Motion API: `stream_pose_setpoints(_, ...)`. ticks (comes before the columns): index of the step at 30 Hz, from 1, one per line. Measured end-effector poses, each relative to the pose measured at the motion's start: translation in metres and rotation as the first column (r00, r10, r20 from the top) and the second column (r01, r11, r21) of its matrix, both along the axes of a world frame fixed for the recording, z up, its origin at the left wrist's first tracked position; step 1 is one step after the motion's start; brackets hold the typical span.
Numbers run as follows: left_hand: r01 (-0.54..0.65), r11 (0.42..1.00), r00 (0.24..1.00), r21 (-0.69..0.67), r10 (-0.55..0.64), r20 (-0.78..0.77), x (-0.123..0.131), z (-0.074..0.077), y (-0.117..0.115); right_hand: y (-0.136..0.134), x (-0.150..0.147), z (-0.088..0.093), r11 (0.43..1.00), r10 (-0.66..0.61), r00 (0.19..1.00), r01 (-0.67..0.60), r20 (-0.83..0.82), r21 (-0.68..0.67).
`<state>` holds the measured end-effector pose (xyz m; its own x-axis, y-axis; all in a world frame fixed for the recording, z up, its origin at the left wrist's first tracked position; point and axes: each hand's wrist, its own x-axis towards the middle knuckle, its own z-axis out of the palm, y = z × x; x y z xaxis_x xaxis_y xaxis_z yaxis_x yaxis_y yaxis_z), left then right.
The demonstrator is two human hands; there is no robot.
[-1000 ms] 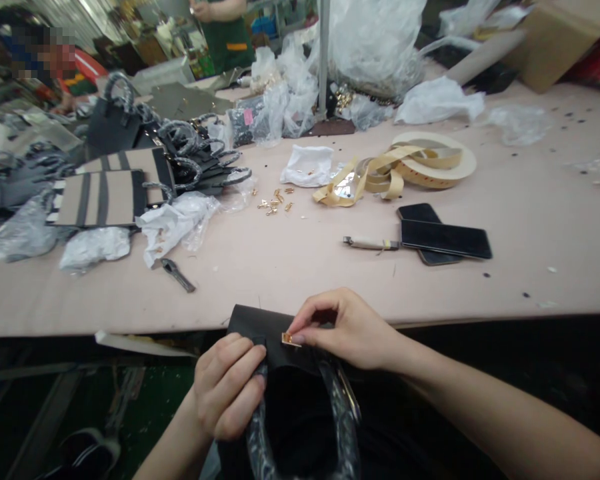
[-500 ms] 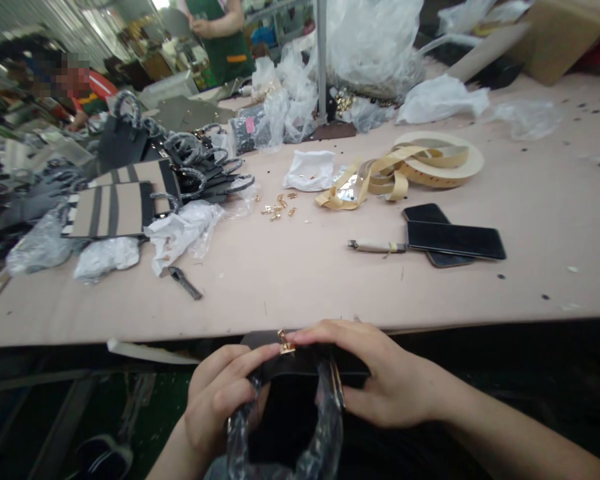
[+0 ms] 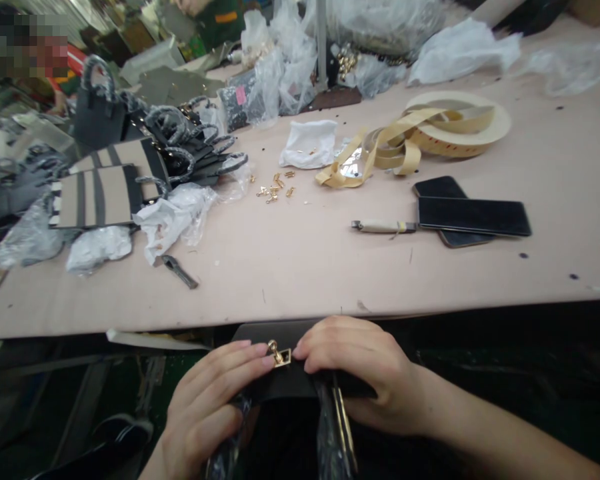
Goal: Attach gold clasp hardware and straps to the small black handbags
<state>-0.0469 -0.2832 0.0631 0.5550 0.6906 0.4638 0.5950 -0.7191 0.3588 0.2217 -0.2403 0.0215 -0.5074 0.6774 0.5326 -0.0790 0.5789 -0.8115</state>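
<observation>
Head view: black bag (image 3: 290, 381) as landmark, held below the near edge of the bench (image 3: 280, 287). Gold clasp (image 3: 282, 359) on top of the bag, plate running crosswise from left fingertips towards right, post leaning up from it. Left hand (image 3: 205, 400) nearer, fingers straight, pressed side by side along the bag's left part, tips at the clasp, thumb under the edge. Right hand (image 3: 367, 367) bent over the bag's right part, pinching it between fingers and thumb, fingertips just beside the plate's corner; cannot tell whether touching. Beyond the bag, on the bench, loose gold pieces (image 3: 276, 187). Hidden: the bag's underside and the clasp's fixing. Film-wrapped handle (image 3: 329, 427) nearer than the bag's top, cut off by the lower border.
</observation>
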Motion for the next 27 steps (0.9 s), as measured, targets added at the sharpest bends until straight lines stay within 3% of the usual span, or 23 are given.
stream_pose_setpoints(9, -0.017, 1.000, 0.998, -0.019, 0.018, 0.056, 0.001, -0.003, 0.001, 0.009, 0.000, 0.008, 0.996, 0.033, 0.999, -0.030, 0.026, -0.087)
stream_pose_setpoints(18, 0.026, 0.999, 0.999, -0.034, -0.025, 0.034, -0.003, -0.009, 0.008, 0.013, 0.000, -0.003, 0.995, 0.068, 0.997, -0.071, -0.037, -0.065)
stream_pose_setpoints(24, 0.074, 0.994, 0.983, -0.084, -0.058, 0.172, 0.000, -0.017, 0.021, 0.015, 0.003, -0.006, 1.000, 0.001, 1.000, -0.001, 0.024, -0.017)
stream_pose_setpoints(27, 0.113, 0.993, 0.985, -0.038, -0.107, 0.135, 0.000, -0.016, 0.025, 0.014, 0.004, -0.003, 0.999, 0.037, 0.999, -0.036, 0.025, -0.018)
